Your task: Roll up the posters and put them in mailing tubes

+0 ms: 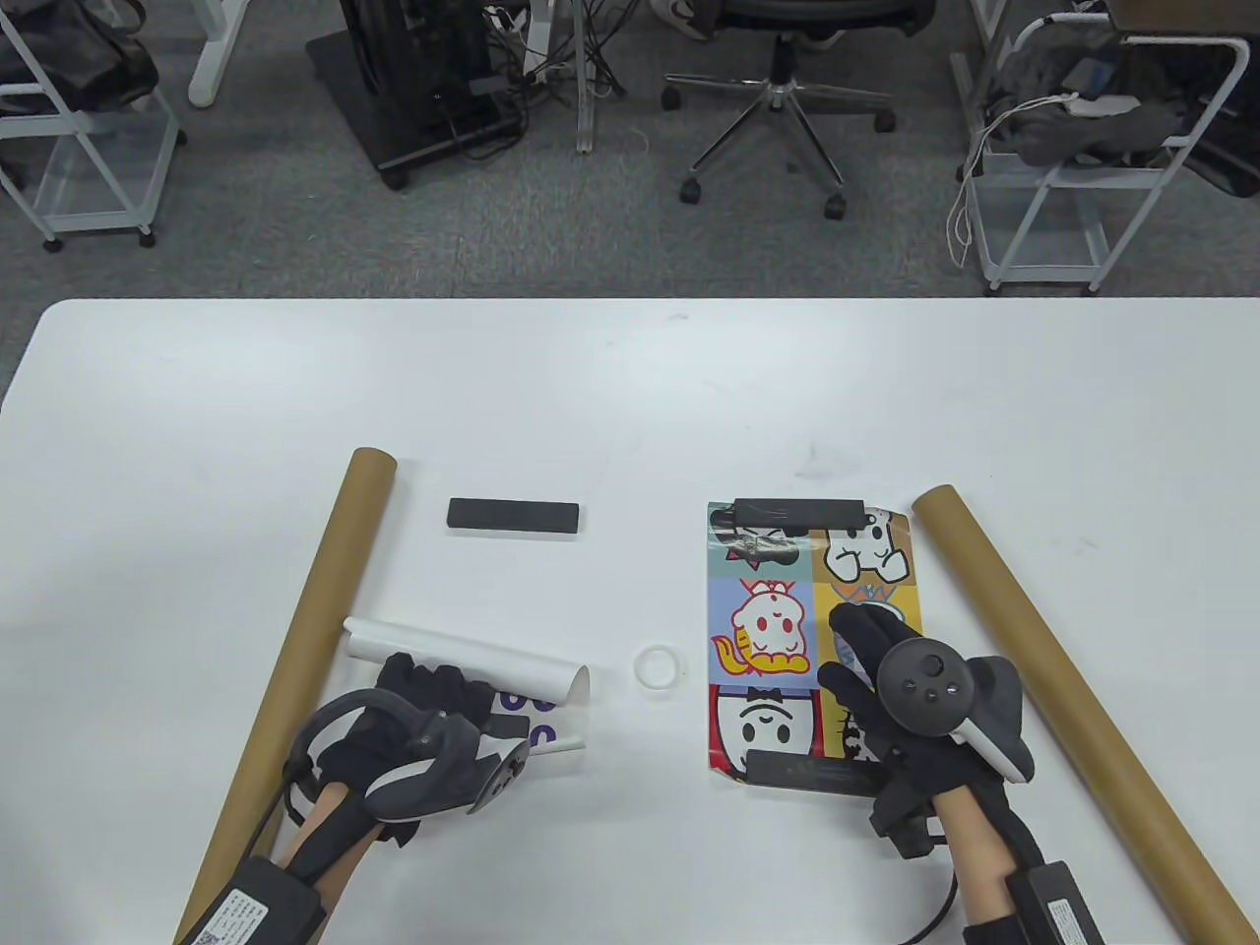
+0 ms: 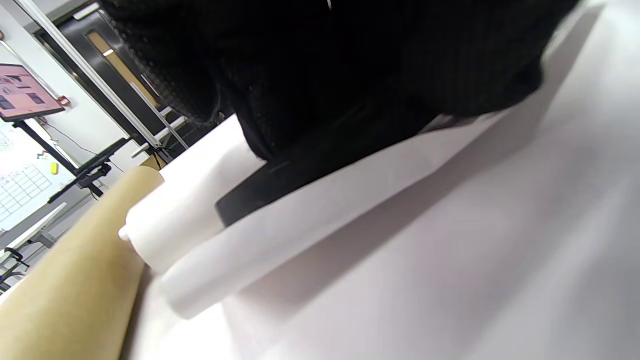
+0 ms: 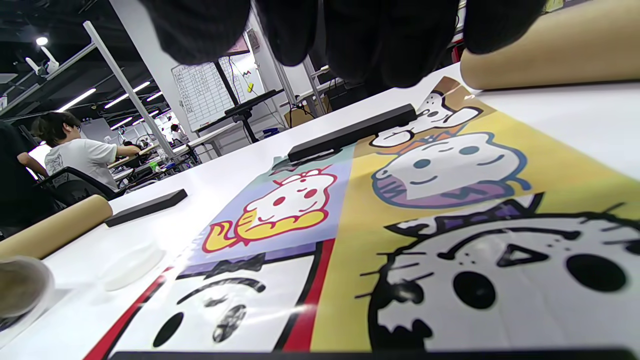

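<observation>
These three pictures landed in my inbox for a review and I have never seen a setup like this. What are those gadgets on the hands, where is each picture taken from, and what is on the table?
No machine here: a person's two gloved hands, each with a tracker strapped to its back. The big picture looks down at the white table; the other two come from cameras on each wrist.

The left hand rests on a partly rolled white poster, with a black bar under its fingers. The right hand lies flat, fingers straight, on a colourful cartoon poster, which is held flat by black weight bars at its far end and near end.

A brown mailing tube lies left of the white poster, another right of the cartoon one. A spare black bar and a small white ring lie between.
</observation>
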Tool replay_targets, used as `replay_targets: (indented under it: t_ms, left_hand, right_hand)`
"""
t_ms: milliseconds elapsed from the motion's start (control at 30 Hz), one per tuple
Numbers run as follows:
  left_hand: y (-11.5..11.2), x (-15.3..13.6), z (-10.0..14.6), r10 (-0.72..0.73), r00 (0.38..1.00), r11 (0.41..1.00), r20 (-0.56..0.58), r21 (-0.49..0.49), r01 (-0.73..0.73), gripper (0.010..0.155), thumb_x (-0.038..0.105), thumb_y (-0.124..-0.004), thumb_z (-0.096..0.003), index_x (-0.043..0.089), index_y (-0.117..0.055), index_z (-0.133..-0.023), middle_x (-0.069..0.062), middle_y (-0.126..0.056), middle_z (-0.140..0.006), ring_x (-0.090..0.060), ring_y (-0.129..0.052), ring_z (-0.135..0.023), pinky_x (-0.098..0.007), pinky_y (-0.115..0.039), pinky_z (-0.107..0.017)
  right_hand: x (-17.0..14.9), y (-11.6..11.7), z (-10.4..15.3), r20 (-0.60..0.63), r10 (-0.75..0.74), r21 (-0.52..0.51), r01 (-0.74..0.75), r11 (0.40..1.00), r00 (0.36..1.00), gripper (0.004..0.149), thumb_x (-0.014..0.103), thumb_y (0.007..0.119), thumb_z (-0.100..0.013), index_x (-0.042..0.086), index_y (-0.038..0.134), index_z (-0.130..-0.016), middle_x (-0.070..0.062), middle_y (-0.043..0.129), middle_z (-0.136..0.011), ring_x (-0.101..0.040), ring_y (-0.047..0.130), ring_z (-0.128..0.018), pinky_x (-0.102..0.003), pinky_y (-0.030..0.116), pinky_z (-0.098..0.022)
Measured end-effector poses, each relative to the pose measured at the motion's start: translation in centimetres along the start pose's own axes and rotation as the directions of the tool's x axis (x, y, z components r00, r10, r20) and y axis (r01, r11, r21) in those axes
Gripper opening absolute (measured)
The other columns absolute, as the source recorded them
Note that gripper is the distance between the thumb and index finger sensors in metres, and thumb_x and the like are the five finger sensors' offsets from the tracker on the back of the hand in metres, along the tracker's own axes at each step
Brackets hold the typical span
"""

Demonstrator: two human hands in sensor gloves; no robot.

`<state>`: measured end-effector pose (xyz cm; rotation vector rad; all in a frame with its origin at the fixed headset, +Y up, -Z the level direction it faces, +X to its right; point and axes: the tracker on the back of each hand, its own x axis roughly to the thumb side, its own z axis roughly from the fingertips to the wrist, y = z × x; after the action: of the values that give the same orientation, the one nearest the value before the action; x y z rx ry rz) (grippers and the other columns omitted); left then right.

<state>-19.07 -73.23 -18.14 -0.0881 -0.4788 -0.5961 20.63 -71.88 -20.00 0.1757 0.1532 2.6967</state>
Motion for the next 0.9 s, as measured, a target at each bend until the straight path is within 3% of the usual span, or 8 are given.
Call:
replay_targets:
  t_ms: [267, 600, 700, 900]
  left_hand:
    - [2.2, -1.2, 1.5, 0.062, 0.998, 0.998, 0.007, 0.008, -0.062, 0.067, 0.053, -0.078, -0.0388, 0.037, -0.066, -0.103, 0.007, -0.086, -0.101, -0.016, -0.099, -0.088, -0.048, -0.075, -0.079]
    - [3.4, -0.9, 3.5, 0.05, 0.997, 0.999, 0.059, -0.015, -0.049, 0.067, 0.053, -0.078, -0.0394, 0.036, -0.066, -0.103, 0.008, -0.086, -0.101, -0.015, -0.099, -0.088, -0.047, -0.075, -0.079]
    - [3.2, -1.4, 2.5, 0.043, 0.998, 0.999, 0.035, -0.031, -0.042, 0.067, 0.053, -0.078, -0.0397, 0.037, -0.066, -0.103, 0.008, -0.085, -0.102, -0.015, -0.099, -0.089, -0.047, -0.075, -0.08]
    - [2.0, -1.8, -2.4, 0.022, 1.0, 0.993, -0.005, -0.118, -0.022, 0.067, 0.052, -0.077, -0.0399, 0.037, -0.064, -0.104, 0.008, -0.084, -0.102, -0.016, -0.097, -0.09, -0.047, -0.074, -0.08]
  right_hand:
    - [0.0, 0.0, 0.0, 0.002, -0.002, 0.0, 0.002, 1.0, 1.0, 0.065, 0.037, 0.066, -0.054, 0.007, 0.049, -0.109, -0.031, 0.053, -0.114, -0.06, 0.059, -0.099, -0.077, 0.049, -0.068]
    - [0.0, 0.0, 0.0, 0.0, -0.001, 0.001, 0.001, 1.0, 1.0, 0.066, 0.037, 0.066, -0.054, 0.007, 0.049, -0.109, -0.031, 0.053, -0.115, -0.06, 0.059, -0.099, -0.077, 0.049, -0.068]
    - [0.0, 0.1, -0.1, -0.002, 0.002, 0.004, -0.002, 1.0, 1.0, 0.066, 0.038, 0.065, -0.054, 0.007, 0.048, -0.11, -0.031, 0.053, -0.115, -0.06, 0.059, -0.099, -0.077, 0.049, -0.068]
    - [0.0, 0.0, 0.0, -0.002, 0.005, 0.002, -0.005, 1.0, 1.0, 0.066, 0.037, 0.066, -0.054, 0.007, 0.048, -0.109, -0.031, 0.053, -0.115, -0.06, 0.059, -0.099, -0.077, 0.049, -0.068]
